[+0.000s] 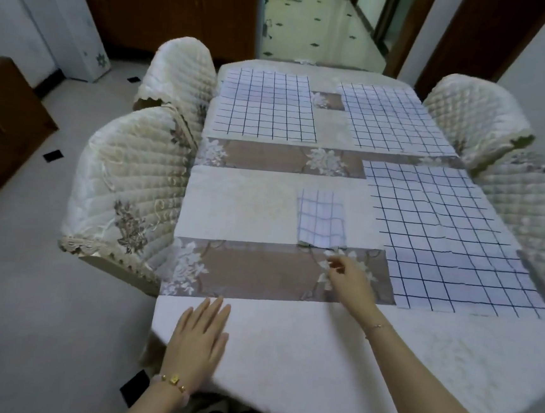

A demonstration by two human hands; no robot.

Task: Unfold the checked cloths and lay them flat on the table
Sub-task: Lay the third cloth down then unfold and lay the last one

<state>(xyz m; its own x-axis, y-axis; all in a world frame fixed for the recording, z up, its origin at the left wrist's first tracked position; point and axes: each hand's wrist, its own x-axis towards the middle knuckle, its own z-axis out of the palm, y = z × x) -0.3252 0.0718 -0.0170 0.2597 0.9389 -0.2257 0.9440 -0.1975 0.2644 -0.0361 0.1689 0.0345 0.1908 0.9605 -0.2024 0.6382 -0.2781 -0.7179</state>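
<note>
- Three checked cloths lie open and flat on the desk (251, 352): far-left cloth (267, 105) upper centre of frame, far-right cloth (394, 119) upper right, near-right cloth (452, 242) at right
- One folded cloth (322, 219) remains, centre of frame, a small packet on the cream band of the desk cover; its long axis runs away from the person, near edge at the brown floral band
- Right hand (349, 279): fingers loosely curled, thumb and forefinger near a pinch, nothing held; fingertips just short of the packet's near edge, not touching as far as I can tell
- Left hand (199, 335): open, flat, palm down on the desk at lower left of frame, empty, well apart from the packet
- Key relation: packet lies straight ahead of and slightly left of the right hand, which is much the nearer
- Judgement: three of four done; free space for the last cloth is left of the packet
</note>
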